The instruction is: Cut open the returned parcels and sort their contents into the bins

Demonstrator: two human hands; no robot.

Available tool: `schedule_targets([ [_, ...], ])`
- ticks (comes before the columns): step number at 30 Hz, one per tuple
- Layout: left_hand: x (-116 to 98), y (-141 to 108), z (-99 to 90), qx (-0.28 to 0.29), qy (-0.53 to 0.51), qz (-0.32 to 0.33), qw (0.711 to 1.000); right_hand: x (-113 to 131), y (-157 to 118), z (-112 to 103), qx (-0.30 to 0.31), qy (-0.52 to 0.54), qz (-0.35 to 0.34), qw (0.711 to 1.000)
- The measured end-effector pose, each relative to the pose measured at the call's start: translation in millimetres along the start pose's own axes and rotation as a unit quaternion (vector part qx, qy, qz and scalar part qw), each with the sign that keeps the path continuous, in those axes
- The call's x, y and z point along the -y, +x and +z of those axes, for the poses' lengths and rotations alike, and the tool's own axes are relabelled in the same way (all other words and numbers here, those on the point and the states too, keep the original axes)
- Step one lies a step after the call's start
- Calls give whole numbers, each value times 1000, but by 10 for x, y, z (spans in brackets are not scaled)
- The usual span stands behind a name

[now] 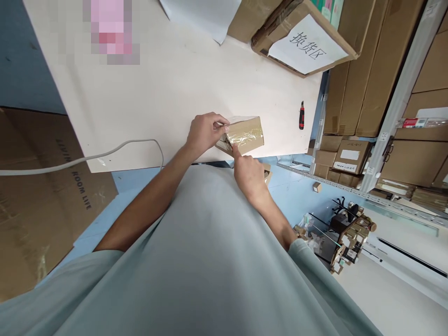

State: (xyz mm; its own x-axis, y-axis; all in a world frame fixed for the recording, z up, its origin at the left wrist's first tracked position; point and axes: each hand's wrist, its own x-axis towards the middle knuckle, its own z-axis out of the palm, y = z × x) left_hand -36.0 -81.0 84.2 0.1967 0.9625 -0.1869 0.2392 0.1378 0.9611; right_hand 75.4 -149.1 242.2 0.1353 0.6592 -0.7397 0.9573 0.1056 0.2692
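Two hands at a small taped box on the near edge of the worktop.
The left hand, its forearm angling in from the near left, pinches the left end of the small taped box between thumb and curled fingers. The right hand, reaching up from the near right, presses an extended index finger there, other fingers folded. Right of the box, a red-and-black cutter lies on the worktop.

White paper on an open carton reads "换货区"; brown cardboard bears "ROOM LIFE".
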Motion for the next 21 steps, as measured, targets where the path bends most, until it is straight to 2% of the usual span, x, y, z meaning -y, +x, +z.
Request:
schedule_targets([
  [6,-19,-28,53,-12,0,-4,1000,-67,-2,54,-4,-1,-9,1000],
  [11,-32,-69,88,-11,-5,-18,1000,-114,-64,83,29,3,11,1000],
  [16,-44,-97,87,-6,7,-18,1000,-153,-64,153,-5,9,-12,1000],
  [21,-38,-105,104,-7,11,-14,1000,-236,-71,236,30,-2,-17,999],
])
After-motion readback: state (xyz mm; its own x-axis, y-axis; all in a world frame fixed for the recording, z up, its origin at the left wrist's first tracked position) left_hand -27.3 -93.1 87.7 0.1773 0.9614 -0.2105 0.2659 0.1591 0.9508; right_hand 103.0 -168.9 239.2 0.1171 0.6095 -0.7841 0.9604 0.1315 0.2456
